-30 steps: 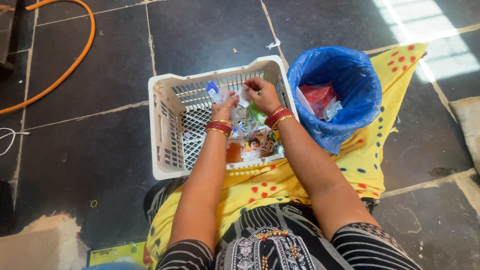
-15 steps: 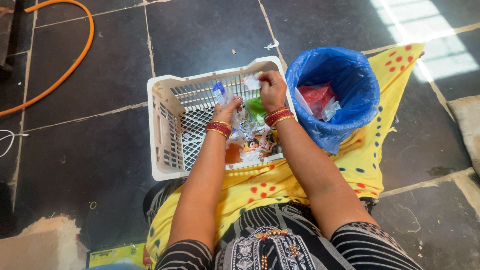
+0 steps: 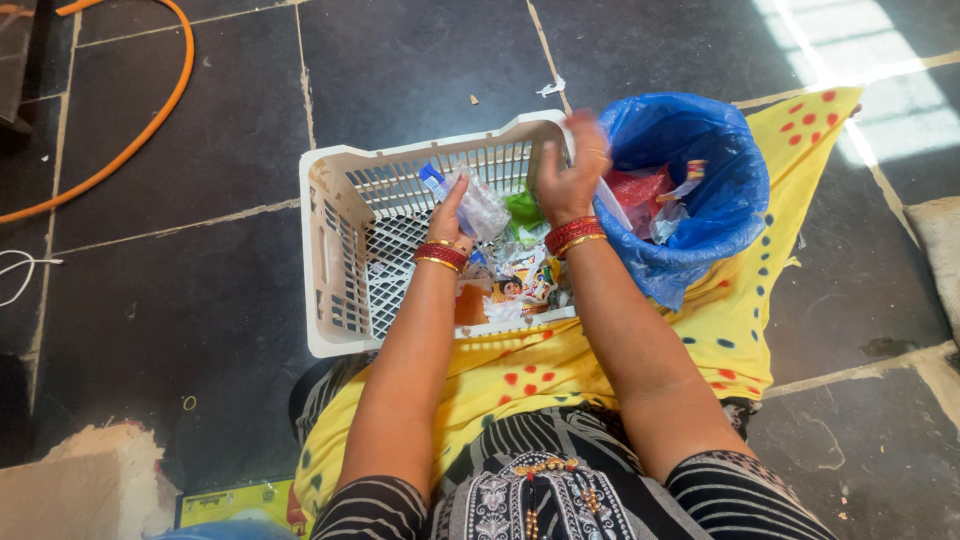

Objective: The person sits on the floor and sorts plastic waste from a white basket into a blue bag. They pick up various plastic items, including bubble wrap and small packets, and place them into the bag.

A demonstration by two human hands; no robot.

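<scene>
My left hand (image 3: 452,212) has its grip closed on a crumpled clear plastic wrapper (image 3: 482,205), held above the white slatted crate (image 3: 335,260) of mixed wrappers. My right hand (image 3: 572,170) hovers between the crate's far corner and the blue bag-lined bin (image 3: 722,215); it is blurred, so I cannot tell whether its grip holds anything.

An orange rubber hose (image 3: 150,125) curves across the dark stone floor tiles (image 3: 400,70) to my upper left. A thin white cord (image 3: 25,275) lies at the left edge. A torn white paper scrap (image 3: 551,88) sits on the tiles ahead. My yellow red-dotted cloth (image 3: 790,250) spreads beneath.
</scene>
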